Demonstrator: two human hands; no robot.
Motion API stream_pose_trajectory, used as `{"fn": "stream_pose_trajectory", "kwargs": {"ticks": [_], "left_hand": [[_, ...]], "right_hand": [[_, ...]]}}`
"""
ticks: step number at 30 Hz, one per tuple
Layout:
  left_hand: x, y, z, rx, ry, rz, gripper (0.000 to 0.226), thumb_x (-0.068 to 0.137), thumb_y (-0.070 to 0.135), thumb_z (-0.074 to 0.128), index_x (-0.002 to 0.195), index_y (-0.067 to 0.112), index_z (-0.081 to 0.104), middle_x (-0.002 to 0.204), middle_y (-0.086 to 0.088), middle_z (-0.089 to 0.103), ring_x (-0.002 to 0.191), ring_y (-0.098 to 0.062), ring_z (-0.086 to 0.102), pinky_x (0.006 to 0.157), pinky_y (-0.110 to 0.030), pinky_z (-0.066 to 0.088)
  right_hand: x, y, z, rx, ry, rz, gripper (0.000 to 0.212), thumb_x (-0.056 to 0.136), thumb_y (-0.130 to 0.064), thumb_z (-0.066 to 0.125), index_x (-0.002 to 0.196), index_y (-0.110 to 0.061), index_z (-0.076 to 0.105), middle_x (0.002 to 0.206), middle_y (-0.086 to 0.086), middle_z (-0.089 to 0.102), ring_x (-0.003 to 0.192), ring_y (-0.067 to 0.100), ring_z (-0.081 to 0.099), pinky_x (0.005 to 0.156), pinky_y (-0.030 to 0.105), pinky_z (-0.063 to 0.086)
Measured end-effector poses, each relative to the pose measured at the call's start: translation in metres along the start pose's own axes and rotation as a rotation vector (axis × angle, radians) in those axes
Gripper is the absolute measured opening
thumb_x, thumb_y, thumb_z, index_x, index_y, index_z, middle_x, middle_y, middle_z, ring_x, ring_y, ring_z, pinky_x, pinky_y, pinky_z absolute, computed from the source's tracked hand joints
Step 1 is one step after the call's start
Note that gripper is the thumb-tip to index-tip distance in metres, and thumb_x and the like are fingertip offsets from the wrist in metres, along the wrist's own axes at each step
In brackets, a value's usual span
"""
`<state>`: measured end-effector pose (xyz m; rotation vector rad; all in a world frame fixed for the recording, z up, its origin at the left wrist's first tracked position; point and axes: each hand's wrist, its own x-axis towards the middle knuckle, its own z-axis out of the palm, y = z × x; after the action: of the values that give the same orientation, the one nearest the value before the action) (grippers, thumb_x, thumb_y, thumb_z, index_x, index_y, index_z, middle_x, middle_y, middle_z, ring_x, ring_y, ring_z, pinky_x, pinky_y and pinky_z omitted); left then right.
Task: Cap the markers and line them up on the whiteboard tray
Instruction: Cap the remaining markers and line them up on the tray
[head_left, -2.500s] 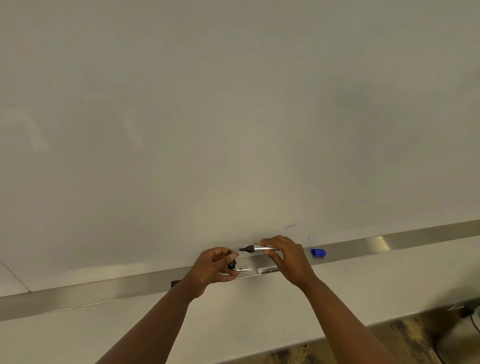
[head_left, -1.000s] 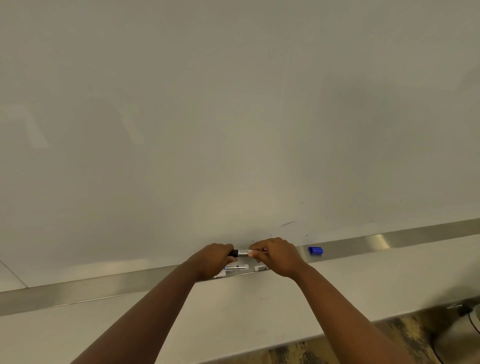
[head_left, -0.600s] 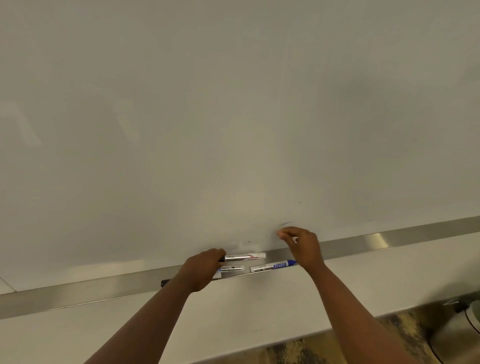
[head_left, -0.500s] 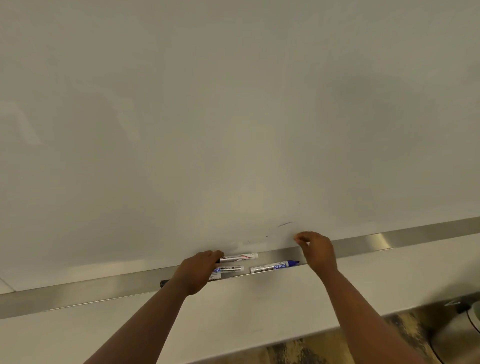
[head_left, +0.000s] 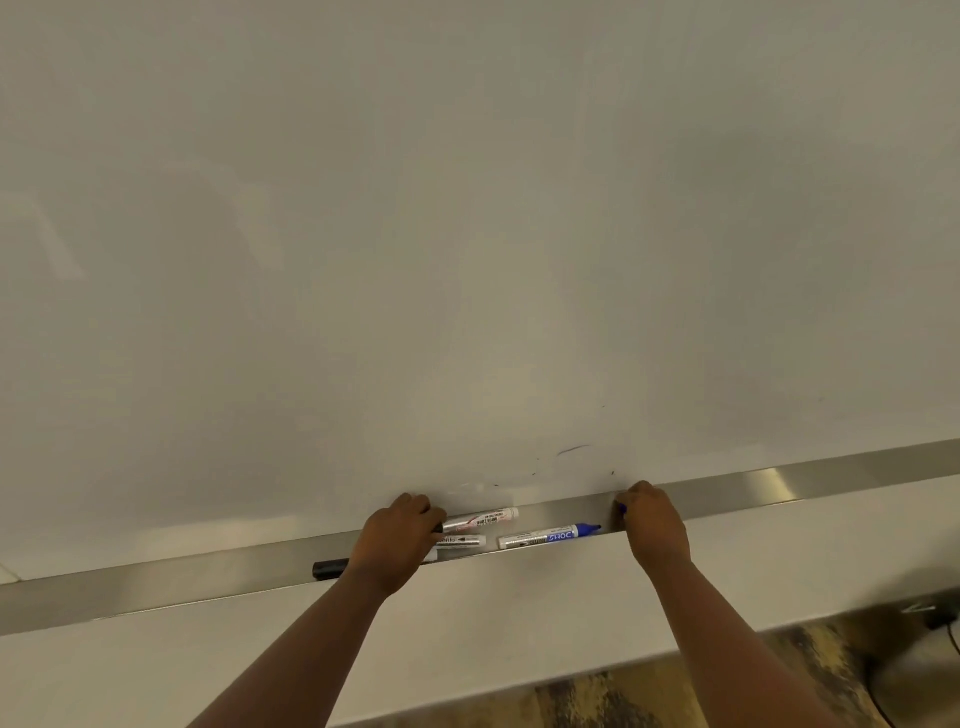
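Note:
A long metal whiteboard tray (head_left: 779, 486) runs across the view. My left hand (head_left: 397, 538) grips the capped black end of a white marker (head_left: 485, 518) held just above the tray. Under it lies a second white marker (head_left: 462, 541), partly hidden by my hand, and a black-ended marker (head_left: 330, 569) pokes out to the left of my wrist. An uncapped blue marker (head_left: 550, 537) lies on the tray, tip pointing right. My right hand (head_left: 652, 522) is closed on a blue cap (head_left: 622, 510) just right of that tip.
The whiteboard (head_left: 467, 234) fills the upper view, with a few small ink marks (head_left: 571, 449) above the tray. A white wall strip sits below the tray. Patterned floor and a dark cable (head_left: 935, 621) show at the bottom right.
The two hands pushed a black cap onto the marker, then parted. My left hand kept the capped marker and lowered it toward the tray; my right hand reached right and closed on the blue cap.

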<state>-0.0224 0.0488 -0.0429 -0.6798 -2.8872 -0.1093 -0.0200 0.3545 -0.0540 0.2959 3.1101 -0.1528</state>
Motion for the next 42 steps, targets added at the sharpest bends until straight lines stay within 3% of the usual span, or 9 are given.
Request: {"fn": "stream_pose_trajectory", "kwargs": {"ticks": [2,7,11,15,20,26,31,36,42], "left_hand": [[-0.001,0.001,0.0,-0.018,-0.023,-0.011,0.019,0.088,0.029,0.054,0.103,0.021,0.062,0.098,-0.002,0.064,0.095,-0.02,0.058,0.064,-0.03,0.049],[0.001,0.01,-0.005,0.075,0.065,0.053,0.022,0.059,0.029,0.084,0.075,0.026,0.07,0.067,0.01,0.068,0.062,-0.008,0.064,0.041,-0.017,0.05],[0.013,0.019,-0.01,-0.323,0.036,-0.018,0.021,0.094,0.025,0.046,0.102,0.019,0.065,0.097,-0.003,0.069,0.094,-0.02,0.058,0.072,-0.029,0.045],[0.028,0.035,-0.021,-0.87,-0.098,-0.237,0.021,0.092,0.015,0.052,0.103,0.004,0.066,0.099,-0.016,0.071,0.075,-0.019,0.064,0.068,-0.024,0.054],[0.035,0.045,-0.032,-1.512,-0.3,-0.599,0.027,0.092,0.028,0.051,0.102,0.006,0.063,0.086,-0.01,0.068,0.06,-0.016,0.069,0.051,-0.021,0.058],[0.03,0.041,-0.031,-1.554,-0.282,-0.588,0.017,0.09,0.02,0.055,0.098,0.007,0.063,0.082,-0.007,0.069,0.064,-0.012,0.07,0.051,-0.019,0.057],[0.025,0.035,-0.035,-1.552,-0.186,-0.613,0.01,0.09,0.013,0.055,0.085,0.008,0.062,0.075,-0.01,0.065,0.057,-0.011,0.066,0.049,-0.019,0.058],[0.016,0.025,-0.042,-1.501,-0.104,-0.578,0.014,0.09,0.014,0.054,0.078,0.015,0.061,0.076,-0.006,0.065,0.06,-0.013,0.064,0.047,-0.016,0.056],[0.012,0.02,-0.049,-1.535,-0.123,-0.573,0.015,0.092,0.019,0.051,0.08,0.017,0.06,0.08,-0.003,0.068,0.066,-0.014,0.067,0.05,-0.017,0.057]], "right_hand": [[0.002,0.003,0.002,0.002,-0.004,0.001,0.023,0.087,0.003,0.051,0.105,-0.008,0.057,0.115,0.011,0.057,0.101,0.02,0.056,0.083,0.025,0.05],[0.006,0.0,0.001,0.134,0.106,-0.08,0.021,0.089,-0.001,0.051,0.108,-0.006,0.058,0.113,0.013,0.061,0.102,0.025,0.054,0.083,0.029,0.047],[-0.002,-0.027,-0.012,0.731,0.28,-0.066,0.017,0.081,-0.002,0.066,0.098,-0.004,0.065,0.091,0.01,0.067,0.083,0.022,0.063,0.078,0.027,0.05],[-0.011,-0.057,-0.021,1.107,0.226,-0.107,0.016,0.072,-0.001,0.076,0.082,-0.009,0.066,0.074,0.002,0.067,0.064,-0.002,0.064,0.059,-0.001,0.047],[-0.017,-0.082,-0.022,1.176,0.048,-0.192,0.016,0.072,0.001,0.075,0.083,-0.008,0.066,0.083,0.007,0.067,0.076,0.02,0.066,0.061,0.003,0.051],[-0.023,-0.097,-0.017,1.18,0.015,-0.253,0.018,0.073,0.0,0.075,0.089,-0.005,0.067,0.088,0.01,0.069,0.078,0.021,0.069,0.065,0.008,0.055],[-0.026,-0.092,-0.022,1.061,0.009,-0.284,0.034,0.071,-0.012,0.079,0.102,-0.009,0.066,0.102,0.011,0.071,0.089,0.016,0.065,0.072,0.004,0.049],[-0.027,-0.055,-0.016,0.266,-0.157,-0.371,0.046,0.083,-0.026,0.067,0.126,-0.018,0.052,0.129,0.006,0.059,0.119,0.022,0.052,0.102,0.032,0.039],[-0.03,-0.05,-0.007,-0.046,-0.09,-0.395,0.034,0.094,-0.008,0.042,0.123,-0.022,0.052,0.125,0.006,0.051,0.117,0.024,0.045,0.088,0.035,0.037]]}}
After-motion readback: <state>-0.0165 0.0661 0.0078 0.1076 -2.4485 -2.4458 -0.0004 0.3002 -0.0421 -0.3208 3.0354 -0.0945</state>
